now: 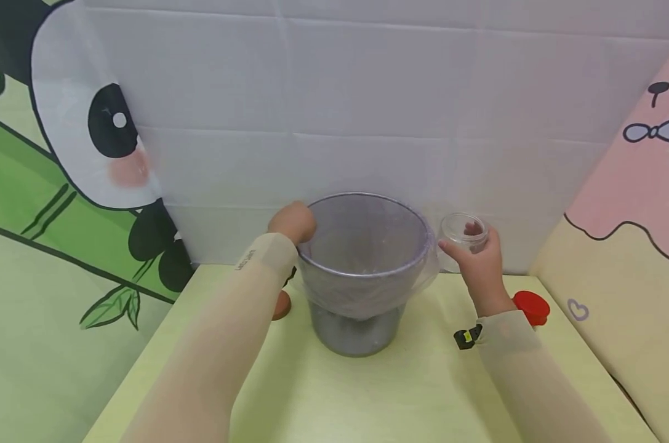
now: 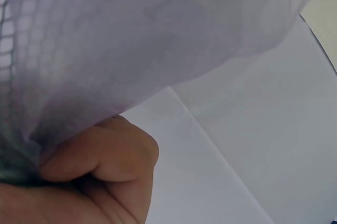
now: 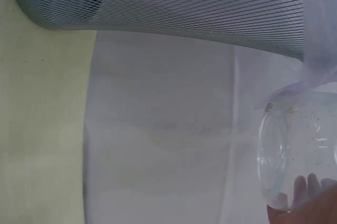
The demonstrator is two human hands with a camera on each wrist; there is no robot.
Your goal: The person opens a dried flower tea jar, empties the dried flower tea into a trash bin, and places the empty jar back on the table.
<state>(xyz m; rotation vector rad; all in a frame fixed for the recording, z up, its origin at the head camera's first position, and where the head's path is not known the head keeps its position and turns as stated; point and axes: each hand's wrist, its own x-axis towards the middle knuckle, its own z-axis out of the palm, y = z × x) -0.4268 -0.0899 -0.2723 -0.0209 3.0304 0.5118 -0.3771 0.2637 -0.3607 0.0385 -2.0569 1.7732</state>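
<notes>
A grey mesh trash can point(image 1: 358, 332) stands on the table, lined with a translucent trash bag point(image 1: 351, 295) folded out over its rim. My left hand point(image 1: 294, 223) grips the bag at the can's left rim; the left wrist view shows the curled fingers point(image 2: 100, 153) against the film. To the right of the can, my right hand point(image 1: 480, 264) holds a clear jar point(image 1: 463, 229) above the table, its wide mouth uncovered. Seen from the right wrist, the jar point(image 3: 295, 150) lies close beside the overhanging bag, with fingers wrapped round it.
A red lid point(image 1: 532, 307) lies on the table point(image 1: 356, 400) beside my right forearm. Partly hidden by my left forearm is a round brown object point(image 1: 281, 306). A white wall covering point(image 1: 367, 111) rises behind the can, with printed cloths at both sides.
</notes>
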